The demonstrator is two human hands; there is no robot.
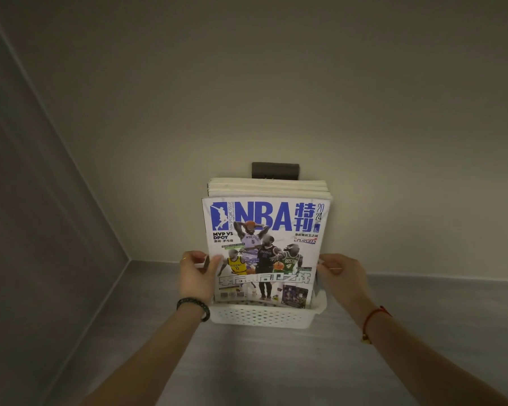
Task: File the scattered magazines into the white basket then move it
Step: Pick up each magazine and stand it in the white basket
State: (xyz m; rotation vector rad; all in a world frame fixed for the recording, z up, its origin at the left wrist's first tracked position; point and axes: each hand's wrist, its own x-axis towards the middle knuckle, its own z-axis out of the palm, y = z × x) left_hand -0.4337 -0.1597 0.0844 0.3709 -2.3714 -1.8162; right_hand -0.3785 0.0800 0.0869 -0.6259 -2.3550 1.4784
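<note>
A white perforated basket (264, 316) stands on a grey surface near the wall. Several magazines (267, 187) stand upright in it, leaning back toward the wall. The front one is an NBA magazine (264, 230) with a blue title and basketball players on its cover. My left hand (195, 276) grips the left edge of the stack, thumb across the front cover. My right hand (342, 273) presses on the right edge of the stack, just above the basket's rim.
A dark wall socket plate (275, 170) sits on the cream wall right behind the magazines. A grey side wall (41, 230) closes in the left. The grey surface (423, 317) stretches right and toward me.
</note>
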